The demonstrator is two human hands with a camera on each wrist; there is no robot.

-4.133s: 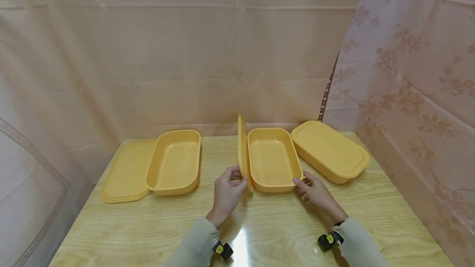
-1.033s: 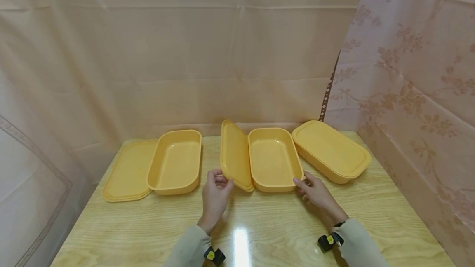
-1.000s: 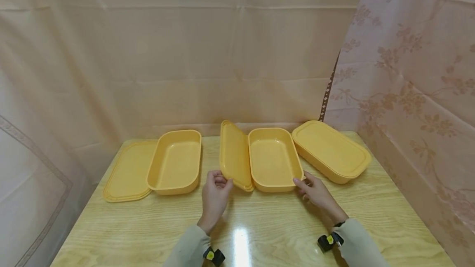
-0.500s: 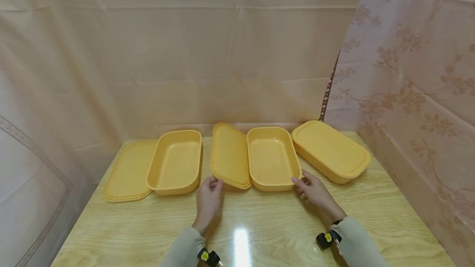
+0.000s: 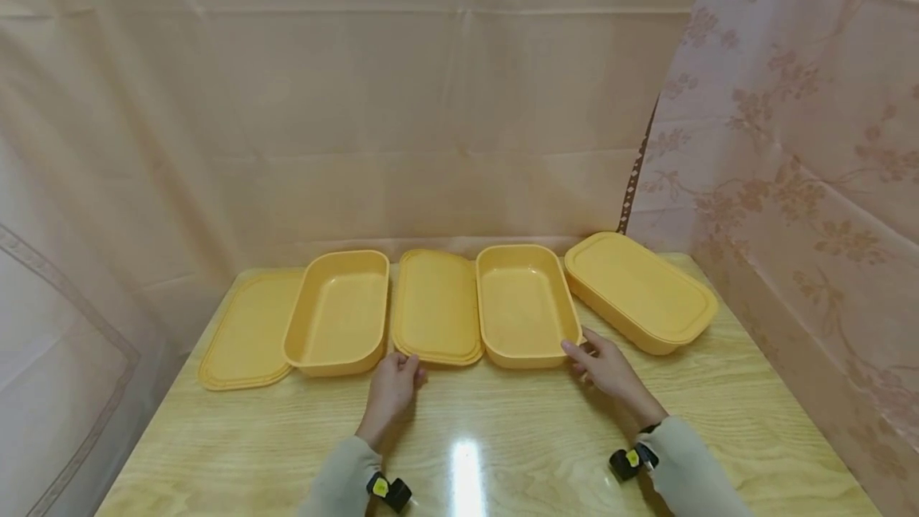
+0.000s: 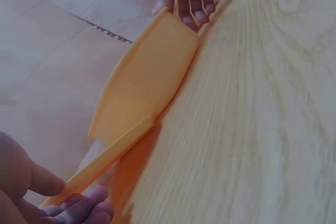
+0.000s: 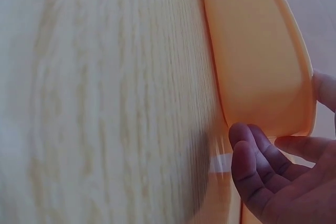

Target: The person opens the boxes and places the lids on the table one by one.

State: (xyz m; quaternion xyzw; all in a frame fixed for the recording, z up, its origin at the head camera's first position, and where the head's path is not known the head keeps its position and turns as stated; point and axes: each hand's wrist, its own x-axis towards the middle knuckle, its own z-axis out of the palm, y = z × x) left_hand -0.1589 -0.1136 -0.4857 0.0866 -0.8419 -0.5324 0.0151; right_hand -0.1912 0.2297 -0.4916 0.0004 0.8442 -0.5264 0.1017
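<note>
My left hand (image 5: 391,389) pinches the near-left corner of a yellow plastic lid (image 5: 436,305) between thumb and fingers. In the left wrist view that lid (image 6: 113,148) slants, its left side raised off the table and its far side low beside an uncovered yellow box (image 6: 147,72). Seen from the head, this box (image 5: 527,301) stands right of the lid with its inside bare. My right hand (image 5: 609,369) holds the box's near-right corner, thumb on the rim. In the right wrist view the index finger of the right hand (image 7: 289,182) touches the box wall (image 7: 257,61); its other fingers curl loosely below.
To the left stands another uncovered yellow box (image 5: 341,309), partly over a flat yellow lid (image 5: 247,333). A lidded yellow box (image 5: 639,290) sits at an angle on the right. Curtains hang behind the wooden table (image 5: 531,445) and at its sides.
My left hand has moved left and down, tipping the lid from upright to nearly flat between the two uncovered boxes. The right hand has stayed at its box corner.
</note>
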